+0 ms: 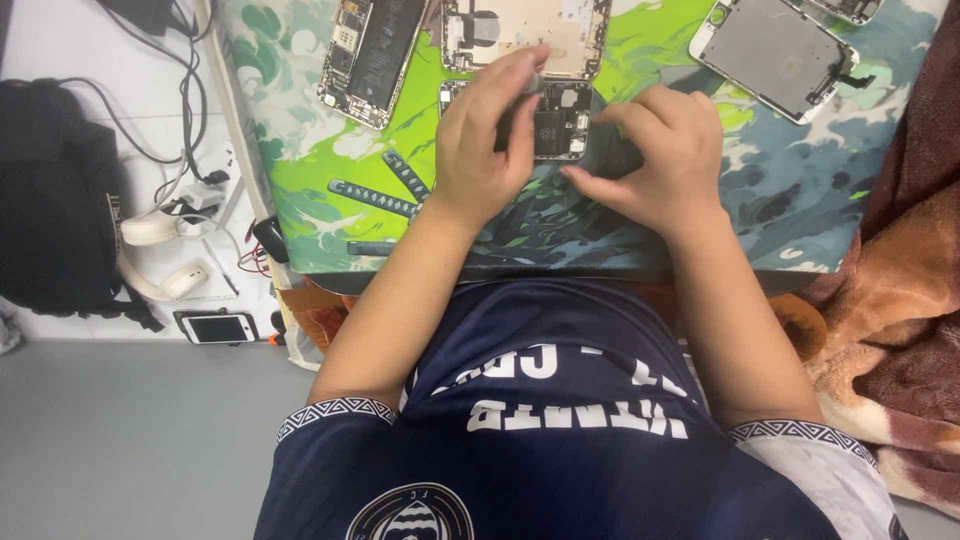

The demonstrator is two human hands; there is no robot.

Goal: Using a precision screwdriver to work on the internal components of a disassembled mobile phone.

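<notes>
While you lean over the worktop (300, 255), your left hand (487, 140) is curled with thumb and fingertips pinched on a small grey tool (531, 82) above the opened phone body (560, 120), and your right hand (655, 160) rests half-closed just beside it, fingertips touching the phone's dark right edge; whether it truly grips anything I cannot tell. That phone lies near the middle of the green, white and dark blue patterned mat (300, 160), its black battery showing between your hands. Touching its far end is a pale gold rear housing (525, 35), cut off by the top of the view. To its left an opened phone with a long black battery (368, 55) lies tilted, and far right a detached screen panel with a grey metal back and white border (775, 50) lies at an angle, with another part (845, 10) beyond it at the top edge. Printed dark sword shapes sit on the mat near your left wrist. Open mat lies left of your left hand and right of your right hand. The worktop's near edge runs just ahead of your dark blue shirt (560, 440). On the floor at your left are cream headphones (150, 255), a black bag (55, 200), cables (185, 90) and a white phone (215, 327); a brown blanket (890, 300) crowds your right.
</notes>
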